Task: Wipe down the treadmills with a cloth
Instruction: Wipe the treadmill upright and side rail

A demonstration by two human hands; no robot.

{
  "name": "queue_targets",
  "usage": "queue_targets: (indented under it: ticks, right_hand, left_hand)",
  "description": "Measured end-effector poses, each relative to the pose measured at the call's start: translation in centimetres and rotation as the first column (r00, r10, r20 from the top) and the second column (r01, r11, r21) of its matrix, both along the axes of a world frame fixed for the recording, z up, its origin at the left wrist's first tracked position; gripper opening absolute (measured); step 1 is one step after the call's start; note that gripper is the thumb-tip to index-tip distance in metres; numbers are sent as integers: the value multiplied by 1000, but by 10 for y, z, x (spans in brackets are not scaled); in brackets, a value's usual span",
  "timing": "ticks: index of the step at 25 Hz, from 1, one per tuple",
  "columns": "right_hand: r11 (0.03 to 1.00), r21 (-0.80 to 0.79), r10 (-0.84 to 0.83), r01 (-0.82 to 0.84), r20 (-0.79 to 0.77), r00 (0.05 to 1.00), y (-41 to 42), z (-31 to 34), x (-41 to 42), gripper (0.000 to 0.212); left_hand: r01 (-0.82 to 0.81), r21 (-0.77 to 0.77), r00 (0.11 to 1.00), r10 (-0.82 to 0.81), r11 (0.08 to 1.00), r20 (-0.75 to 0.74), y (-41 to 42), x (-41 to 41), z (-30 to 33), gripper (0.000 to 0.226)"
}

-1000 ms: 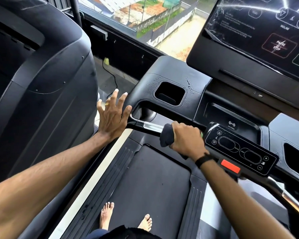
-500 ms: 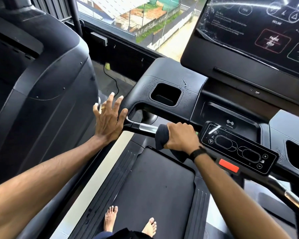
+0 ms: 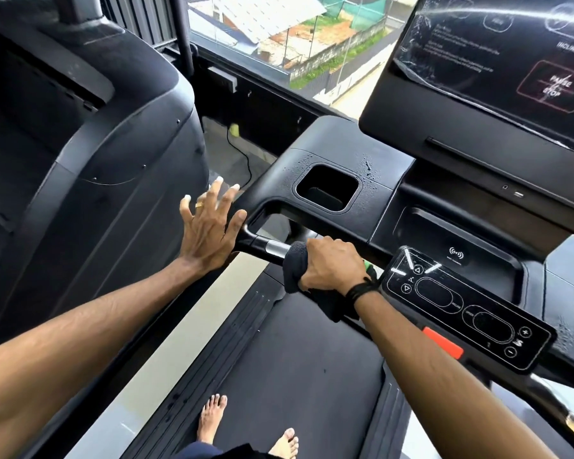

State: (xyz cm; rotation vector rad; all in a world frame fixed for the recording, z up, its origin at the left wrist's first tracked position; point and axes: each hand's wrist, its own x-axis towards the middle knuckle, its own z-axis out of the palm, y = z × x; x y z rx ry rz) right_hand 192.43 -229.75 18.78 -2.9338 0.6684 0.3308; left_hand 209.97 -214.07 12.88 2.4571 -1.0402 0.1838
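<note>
The cloth [image 3: 297, 266] seemingly hides the handlebar [image 3: 272, 248] beneath.

The right hand [image 3: 332, 265] grips a dark cloth [image 3: 297, 266] wrapped around the treadmill's handlebar [image 3: 269, 248]. At its nine o'clock, the left hand [image 3: 209, 230] hovers with fingers spread. Bare feet [image 3: 212, 417] stand on the belt [image 3: 295, 376] at six o'clock.

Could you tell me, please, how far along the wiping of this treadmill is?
Done: nothing can be confirmed as wiped. In hand: the right hand grips a dark cloth around the handlebar; the left hand is open beside it. Left: droplets still dot the cup holder surround, and the screen looks streaked.
</note>
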Motion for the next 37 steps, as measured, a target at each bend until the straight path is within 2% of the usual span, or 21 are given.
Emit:
queue_targets:
  ticks: [1, 3, 4, 7, 9, 12, 15, 19, 21, 26, 27, 28, 29, 31, 33, 34, 35, 36, 37]
  right_hand:
    - [999, -44, -5, 6, 40, 999, 5, -4, 4, 30]
    - [972, -233, 16, 20, 148, 989, 21, -21, 10, 28]
    - [952, -304, 20, 28, 155, 988, 32, -29, 13, 28]
    - [940, -340, 22, 37, 169, 985, 48, -38, 31, 28]
    - [963, -265, 20, 37, 209, 978, 51, -33, 48, 27]
    - [997, -70, 54, -40, 208, 977, 54, -29, 71, 27]
    - [993, 86, 71, -79, 88, 994, 47, -16, 87, 31]
    - [966, 258, 28, -1, -99, 995, 35, -8, 98, 44]
    - [970, 241, 37, -13, -96, 995, 36, -10, 97, 48]
    - [985, -18, 173, -173, 154, 973, 49, -22, 61, 49]
    - [986, 4, 162, -165, 175, 971, 46, -21, 56, 51]
    - [984, 125, 98, -131, 238, 966, 42, -18, 54, 50]
    - [943, 323, -24, -82, 309, 951, 38, -11, 54, 46]
    - [766, 641, -311, -39, 423, 851, 23, 15, 54, 36]
    - [604, 795, -520, -51, 442, 731, 5, 58, 59, 33]
    - [581, 808, -527, -97, 465, 711, -1, 79, 65, 32]
    - [582, 797, -464, -158, 486, 741, -1, 96, 73, 34]
    - [625, 749, -313, -220, 499, 808, 1, 104, 84, 33]
    - [753, 610, -88, -246, 464, 881, 8, 98, 98, 23]
  left_hand:
    - [-5, -2, 1000, 5, 1000, -3, 0, -1, 1, 63]
    - [-16, -13, 1000, 16, 1000, -2, 0, -3, 2, 63]
    - [-22, -16, 1000, 22, 1000, 1, 1, -3, 3, 62]
    - [-39, -16, 999, 39, 999, -5, 2, -3, 6, 62]
    - [-34, -28, 999, 34, 999, -10, -1, -4, 5, 60]
    - [-47, -44, 998, 45, 998, -40, 1, -3, 2, 59]
    - [-55, -57, 997, 52, 997, -48, 2, -2, 3, 61]
    - [-48, -105, 992, 36, 993, -121, 3, 0, 5, 67]
    - [-54, -143, 988, 32, 988, -151, 5, 1, 3, 71]
    - [-91, -262, 973, 30, 961, -228, 9, 4, 5, 71]
    - [-107, -293, 966, 29, 950, -257, 8, 5, 5, 70]
    - [-132, -331, 952, 27, 934, -305, 9, 6, 5, 69]
    - [-174, -371, 933, 32, 912, -358, 10, 7, 4, 68]
    - [-275, -454, 893, 51, 847, -447, 12, 12, 1, 71]
    - [-347, -508, 862, 55, 788, -503, 15, 20, 2, 74]
    - [-371, -524, 854, 59, 767, -517, 17, 25, 5, 74]
    - [-386, -539, 850, 62, 749, -523, 18, 30, 8, 72]
    - [-398, -551, 849, 66, 733, -524, 19, 34, 11, 69]
    - [-413, -560, 848, 79, 719, -523, 20, 36, 14, 67]
